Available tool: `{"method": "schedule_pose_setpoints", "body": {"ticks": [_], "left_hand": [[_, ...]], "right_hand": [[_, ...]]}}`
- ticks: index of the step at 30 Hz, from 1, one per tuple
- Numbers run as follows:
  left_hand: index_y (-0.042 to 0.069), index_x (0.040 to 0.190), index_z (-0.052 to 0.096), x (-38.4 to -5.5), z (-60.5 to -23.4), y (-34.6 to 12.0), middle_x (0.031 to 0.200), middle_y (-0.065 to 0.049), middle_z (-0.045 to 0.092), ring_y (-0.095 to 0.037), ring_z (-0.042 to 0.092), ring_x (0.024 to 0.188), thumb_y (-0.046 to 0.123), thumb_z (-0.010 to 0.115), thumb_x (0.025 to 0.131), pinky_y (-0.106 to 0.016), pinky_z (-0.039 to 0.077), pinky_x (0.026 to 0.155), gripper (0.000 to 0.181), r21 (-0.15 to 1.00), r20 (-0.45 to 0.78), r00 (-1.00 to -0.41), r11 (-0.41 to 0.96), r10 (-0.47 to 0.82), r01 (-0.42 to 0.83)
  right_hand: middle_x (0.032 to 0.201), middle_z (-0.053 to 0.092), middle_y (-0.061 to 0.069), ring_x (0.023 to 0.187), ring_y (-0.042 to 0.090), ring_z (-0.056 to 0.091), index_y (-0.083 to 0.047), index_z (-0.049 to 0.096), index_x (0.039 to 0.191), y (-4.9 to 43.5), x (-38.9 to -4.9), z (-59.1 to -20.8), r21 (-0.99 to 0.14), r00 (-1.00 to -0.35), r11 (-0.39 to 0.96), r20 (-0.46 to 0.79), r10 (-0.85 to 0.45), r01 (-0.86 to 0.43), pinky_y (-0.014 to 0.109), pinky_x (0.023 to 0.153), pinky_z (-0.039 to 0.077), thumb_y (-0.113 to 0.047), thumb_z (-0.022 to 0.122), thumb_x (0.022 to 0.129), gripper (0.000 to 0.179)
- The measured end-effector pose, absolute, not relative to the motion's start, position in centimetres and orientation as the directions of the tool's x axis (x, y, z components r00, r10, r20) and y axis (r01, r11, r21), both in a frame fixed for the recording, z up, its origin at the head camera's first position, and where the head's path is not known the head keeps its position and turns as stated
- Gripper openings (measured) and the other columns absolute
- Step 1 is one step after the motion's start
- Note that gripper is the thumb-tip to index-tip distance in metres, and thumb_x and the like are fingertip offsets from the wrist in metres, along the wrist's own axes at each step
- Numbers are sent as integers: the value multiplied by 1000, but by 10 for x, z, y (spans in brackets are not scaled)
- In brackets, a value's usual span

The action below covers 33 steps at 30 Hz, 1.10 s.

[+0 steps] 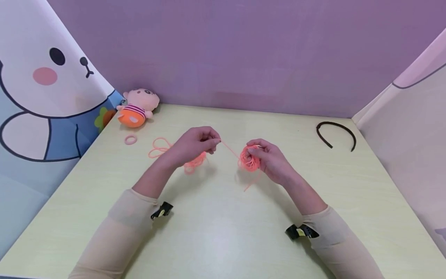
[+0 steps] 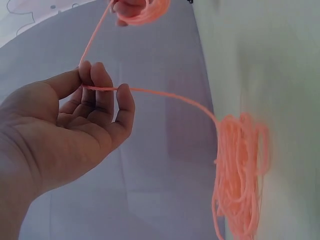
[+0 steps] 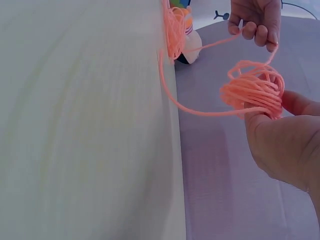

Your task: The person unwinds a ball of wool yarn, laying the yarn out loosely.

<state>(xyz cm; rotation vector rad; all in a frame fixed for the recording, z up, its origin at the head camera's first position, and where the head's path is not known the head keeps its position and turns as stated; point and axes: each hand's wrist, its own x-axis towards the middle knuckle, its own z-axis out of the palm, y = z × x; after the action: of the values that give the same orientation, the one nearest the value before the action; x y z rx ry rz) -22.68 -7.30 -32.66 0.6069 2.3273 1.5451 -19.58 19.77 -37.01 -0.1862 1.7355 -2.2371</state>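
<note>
My left hand (image 1: 195, 144) pinches a strand of coral yarn (image 1: 230, 148) between thumb and fingertips, above the table. That strand runs taut to a small wound ball of yarn (image 1: 250, 159), which my right hand (image 1: 275, 161) holds between thumb and fingers. A short loose tail hangs below the ball. From the left fingertips the strand also drops to a loose skein of the same yarn (image 2: 237, 175) lying on the table. In the head view the left hand partly hides this skein. The right wrist view shows the ball (image 3: 255, 90) with several coils round it.
On the light table (image 1: 216, 232), a plush doll (image 1: 137, 107) lies at the back left with a pink ring (image 1: 130, 140) in front of it. A black headband (image 1: 337, 124) lies at the back right. A purple cloth wall (image 1: 244, 58) stands behind the table.
</note>
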Motion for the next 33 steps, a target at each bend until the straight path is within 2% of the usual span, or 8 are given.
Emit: {"method": "schedule_pose_setpoints", "body": {"ticks": [8,12,18,27,33], "left_hand": [[4,112,64,-239,-325,-90,93,-15,61,-30,64,91,19,61,103,-48,54,90,17,924,-13,-913,354,407,145],[4,114,63,-246,-326,-99,96,-16,60,-28,64,90,19,60,104,-45,55,88,19,919,-20,-939,377,345,118],[0,116,62,-253,-328,-113,97,-16,62,-25,63,86,19,59,104,-29,56,78,22,920,-11,-969,383,245,87],[-3,118,62,-259,-326,-129,89,-9,62,-17,64,77,18,58,104,-28,56,76,26,946,37,-996,319,76,59],[2,121,62,-259,-320,-137,97,-9,62,-21,65,84,24,57,105,-30,56,82,27,957,27,-999,289,-31,17]], "right_hand": [[96,66,8,76,14,65,4,50,124,199,-196,-370,-959,-941,-232,-82,-328,164,24,68,55,-2,54,103,22],[97,66,9,77,14,65,5,49,125,199,-195,-369,-957,-941,-239,-82,-329,167,23,69,55,-2,53,104,23],[95,65,10,76,14,64,6,49,124,199,-195,-367,-953,-943,-252,-81,-323,168,23,68,55,-1,51,104,21],[91,65,8,75,14,64,4,51,121,199,-195,-368,-951,-941,-258,-81,-327,172,23,66,54,-1,51,104,18],[90,65,9,74,14,64,7,48,124,199,-195,-368,-947,-942,-265,-92,-323,183,22,66,54,0,50,104,21]]}}
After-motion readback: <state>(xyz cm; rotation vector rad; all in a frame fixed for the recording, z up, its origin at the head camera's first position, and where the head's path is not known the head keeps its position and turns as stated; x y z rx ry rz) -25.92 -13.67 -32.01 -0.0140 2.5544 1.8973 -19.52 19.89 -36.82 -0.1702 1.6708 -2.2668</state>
